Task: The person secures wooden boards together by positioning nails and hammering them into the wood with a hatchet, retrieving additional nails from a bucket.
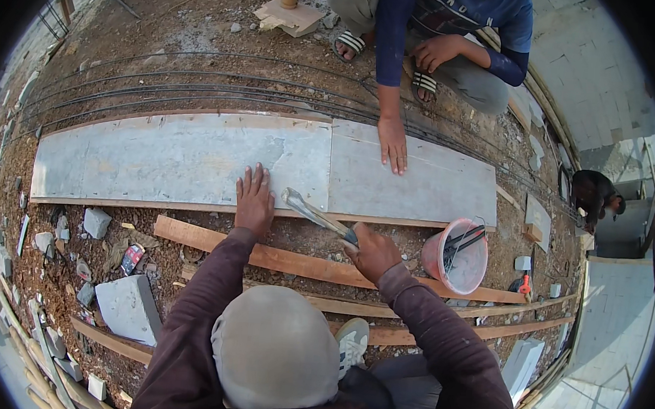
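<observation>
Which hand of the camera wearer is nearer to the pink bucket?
Right. The right hand, gripping a tool, is left of the pink bucket; the left hand touches the grey board, farther left.

Left grip (254, 206) spread on 2-section gray panel (158, 157), right grip (376, 257) round hammer-like tool (316, 216), 1 co-worker (453, 21) opposite touching panel, pink bucket (434, 257) at right.

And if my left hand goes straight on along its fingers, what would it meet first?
Your left hand lies on the grey panel; sliding across it and past the far edge, it would probably meet the thin dark rods first, though their height is unclear.
</observation>
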A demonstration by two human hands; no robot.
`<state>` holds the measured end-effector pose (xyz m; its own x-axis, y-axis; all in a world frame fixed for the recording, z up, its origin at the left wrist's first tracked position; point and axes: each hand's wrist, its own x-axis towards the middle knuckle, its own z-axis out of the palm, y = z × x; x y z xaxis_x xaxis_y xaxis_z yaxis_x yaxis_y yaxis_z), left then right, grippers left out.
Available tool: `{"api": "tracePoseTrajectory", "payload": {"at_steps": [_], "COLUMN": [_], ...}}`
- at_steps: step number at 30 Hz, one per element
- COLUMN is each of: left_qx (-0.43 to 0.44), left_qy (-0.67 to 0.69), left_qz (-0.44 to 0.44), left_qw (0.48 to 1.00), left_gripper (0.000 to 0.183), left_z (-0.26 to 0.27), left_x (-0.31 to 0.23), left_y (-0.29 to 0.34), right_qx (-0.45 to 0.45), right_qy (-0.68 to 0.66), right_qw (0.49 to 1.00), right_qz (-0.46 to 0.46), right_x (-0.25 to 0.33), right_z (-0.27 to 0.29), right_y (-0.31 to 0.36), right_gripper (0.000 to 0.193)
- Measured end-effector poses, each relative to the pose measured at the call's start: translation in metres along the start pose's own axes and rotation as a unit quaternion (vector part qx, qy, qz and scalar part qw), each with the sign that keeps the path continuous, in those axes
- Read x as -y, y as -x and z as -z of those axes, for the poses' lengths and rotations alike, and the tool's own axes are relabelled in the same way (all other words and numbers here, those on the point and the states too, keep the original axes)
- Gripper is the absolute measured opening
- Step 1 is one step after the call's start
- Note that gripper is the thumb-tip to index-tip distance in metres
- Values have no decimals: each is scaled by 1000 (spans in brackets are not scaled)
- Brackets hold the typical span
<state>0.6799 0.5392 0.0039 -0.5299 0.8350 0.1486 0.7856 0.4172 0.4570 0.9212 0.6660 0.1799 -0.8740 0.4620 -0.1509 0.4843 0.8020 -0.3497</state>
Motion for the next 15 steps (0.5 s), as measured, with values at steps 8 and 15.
{"api": "tracePoseTrajectory", "payload": {"at_steps": [8,15], "left_qx": [-4,-2], "left_qy": [-40,-40], "left_qz": [1,-7], "left_qw": [999,999], "left_gripper": [57,58], "left_z": [2,-3], "left_x": [9,-2], "left_y": [9,9], "right_qx": [-54,-72], "right_qy": [-91,-88], "right_qw": [992,985], "right_qz": [-69,-129], "right_x": [11,-28], "right_z": [-1,-88], "right_y": [6,41], "right_gripper": [32,38]}}
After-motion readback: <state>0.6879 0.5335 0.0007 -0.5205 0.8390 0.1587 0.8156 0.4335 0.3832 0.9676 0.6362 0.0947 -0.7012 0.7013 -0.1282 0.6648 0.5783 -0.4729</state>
